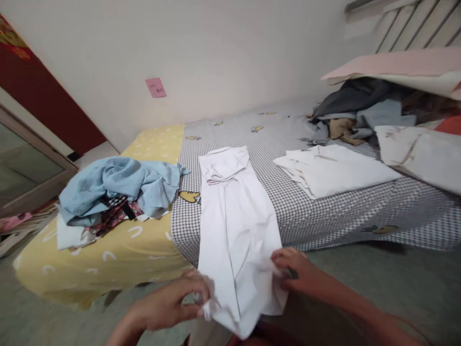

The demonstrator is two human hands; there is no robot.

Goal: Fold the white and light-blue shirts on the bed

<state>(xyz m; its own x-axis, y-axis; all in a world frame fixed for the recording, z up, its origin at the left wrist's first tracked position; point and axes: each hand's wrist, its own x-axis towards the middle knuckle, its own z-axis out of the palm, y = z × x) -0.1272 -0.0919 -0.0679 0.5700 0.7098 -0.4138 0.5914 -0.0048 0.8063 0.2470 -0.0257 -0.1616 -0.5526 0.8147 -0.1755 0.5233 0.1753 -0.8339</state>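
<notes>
A white shirt lies lengthwise across the bed's front edge, collar end away from me, sleeves folded in so it forms a long narrow strip. Its lower hem hangs over the edge toward me. My left hand pinches the hem's left corner with closed fingers. My right hand grips the hem's right edge, fingers curled around the cloth. The bed under it has a grey checked sheet.
A folded white garment lies to the right on the checked sheet. A heap of light blue and patterned clothes sits on the yellow sheet at left. Dark and grey clothes and a pillow crowd the far right corner.
</notes>
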